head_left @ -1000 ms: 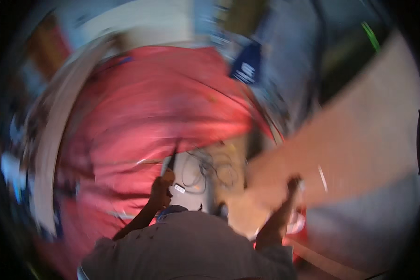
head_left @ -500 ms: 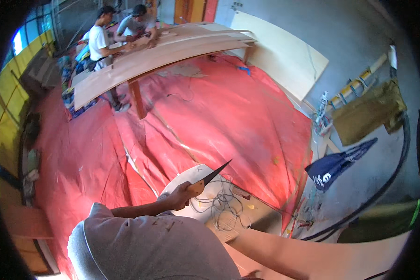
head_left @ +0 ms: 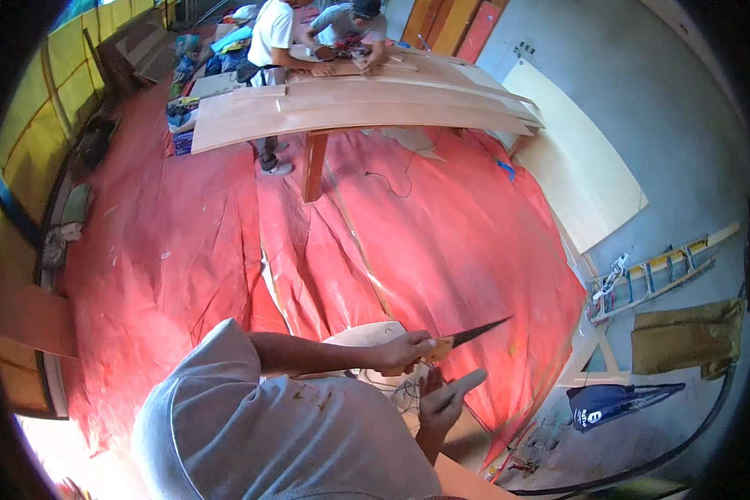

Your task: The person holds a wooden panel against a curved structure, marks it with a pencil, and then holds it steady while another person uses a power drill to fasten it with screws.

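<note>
My left hand is closed around the light wooden handle of a handsaw. Its dark, tapering blade points up and to the right, over a red sheet. Just below the saw's handle, my right hand is raised, apart from the saw. The fingers there look stretched out toward the upper right, greyish and slightly blurred, and I make out nothing held in them. Beneath both hands, partly hidden, lie a pale board and a loose grey cord.
Two people work at a long table with wooden sheets at the far side. Red sheeting covers the floor. A pale panel, a ladder, a brown cloth and a dark blue bag are along the right wall.
My view has turned, so the far table sits higher and further right. The saw stays in my left hand, with that arm reaching further right. My right hand has risen from the lower edge.
</note>
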Demonstrator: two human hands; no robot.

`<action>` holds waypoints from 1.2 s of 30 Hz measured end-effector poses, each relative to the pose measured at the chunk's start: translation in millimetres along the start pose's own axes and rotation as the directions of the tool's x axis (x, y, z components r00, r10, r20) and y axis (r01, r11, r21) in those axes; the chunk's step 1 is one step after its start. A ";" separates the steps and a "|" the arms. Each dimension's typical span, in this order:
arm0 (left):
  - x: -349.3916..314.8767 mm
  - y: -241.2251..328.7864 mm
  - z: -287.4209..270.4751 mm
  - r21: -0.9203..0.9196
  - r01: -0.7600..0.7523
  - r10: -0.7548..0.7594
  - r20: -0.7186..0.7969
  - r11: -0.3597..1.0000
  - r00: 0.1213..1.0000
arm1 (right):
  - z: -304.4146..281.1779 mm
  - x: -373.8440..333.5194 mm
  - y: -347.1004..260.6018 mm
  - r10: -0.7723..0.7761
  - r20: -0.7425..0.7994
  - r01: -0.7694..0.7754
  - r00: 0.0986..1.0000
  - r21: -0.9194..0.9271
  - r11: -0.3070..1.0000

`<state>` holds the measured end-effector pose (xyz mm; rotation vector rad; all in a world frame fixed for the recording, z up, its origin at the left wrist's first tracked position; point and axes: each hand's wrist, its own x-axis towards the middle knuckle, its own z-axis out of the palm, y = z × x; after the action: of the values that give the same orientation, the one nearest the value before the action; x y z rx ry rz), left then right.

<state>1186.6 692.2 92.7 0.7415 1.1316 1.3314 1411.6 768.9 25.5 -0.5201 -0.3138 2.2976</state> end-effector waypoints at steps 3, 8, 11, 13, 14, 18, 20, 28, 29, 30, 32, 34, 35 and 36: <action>-3.2 26.9 -21.5 -0.067 -0.080 0.087 0.102 0.994 0.991 | 71.2 52.5 21.1 -0.059 -0.094 0.063 0.994 0.033 0.997; 5.6 39.4 -59.5 0.092 -0.051 0.051 -0.007 0.994 0.999 | 111.6 101.7 55.1 -0.002 -0.051 -0.003 0.999 -0.104 0.995; 19.6 35.3 -85.1 0.297 -0.212 0.250 -0.098 0.931 0.963 | 114.1 140.0 69.7 0.074 -0.049 -0.080 0.996 -0.142 0.987; 30.1 31.7 -107.4 0.196 -0.051 0.075 -0.116 0.979 0.990 | 111.5 169.7 78.1 0.102 -0.115 -0.125 0.988 -0.220 0.967; 36.7 30.6 -120.9 0.198 -0.042 0.065 -0.110 0.979 0.992 | 110.8 184.9 78.8 0.111 -0.066 -0.122 0.992 -0.207 0.971; 71.3 25.3 -177.5 0.219 -0.145 0.157 -0.034 0.965 0.987 | 104.1 250.4 74.1 0.220 -0.069 -0.231 0.973 -0.304 0.924; 90.4 26.4 -218.8 0.409 -0.139 0.183 -0.071 0.902 0.981 | 97.0 299.4 59.8 0.269 -0.095 -0.285 0.958 -0.271 0.919; 211.6 61.2 -368.5 0.205 -0.028 0.125 -0.478 0.978 0.870 | 24.8 510.8 -44.2 0.087 -0.216 -0.195 0.973 -0.551 0.811; 220.7 63.8 -385.3 0.196 -0.009 0.122 -0.574 0.981 0.809 | 21.2 527.5 -59.7 0.109 -0.220 -0.220 0.969 -0.582 0.783; 230.2 65.5 -401.8 0.176 0.035 0.093 -0.665 0.984 0.741 | 20.4 544.2 -72.2 0.079 -0.280 -0.248 0.957 -0.643 0.725; 243.5 68.3 -436.8 0.176 0.198 0.004 -0.756 0.964 0.654 | 23.9 582.7 -82.4 0.026 -0.226 -0.161 0.974 -0.605 0.780; 255.7 68.9 -459.4 0.138 0.164 0.016 -0.809 0.977 0.587 | 33.4 616.6 -103.0 0.003 -0.372 -0.246 0.928 -0.607 0.756; 263.3 70.2 -467.4 0.159 0.150 0.049 -0.828 0.976 0.558 | 40.3 636.7 -112.2 0.028 -0.367 -0.257 0.930 -0.593 0.763; 274.4 72.6 -473.5 0.159 0.171 0.046 -0.848 0.972 0.527 | 48.0 656.5 -119.9 0.085 -0.369 -0.304 0.926 -0.593 0.746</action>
<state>689.0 883.2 -51.5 0.1260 2.1114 1.5560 1044.5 1320.7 -66.4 -1.3185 -0.9414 2.2105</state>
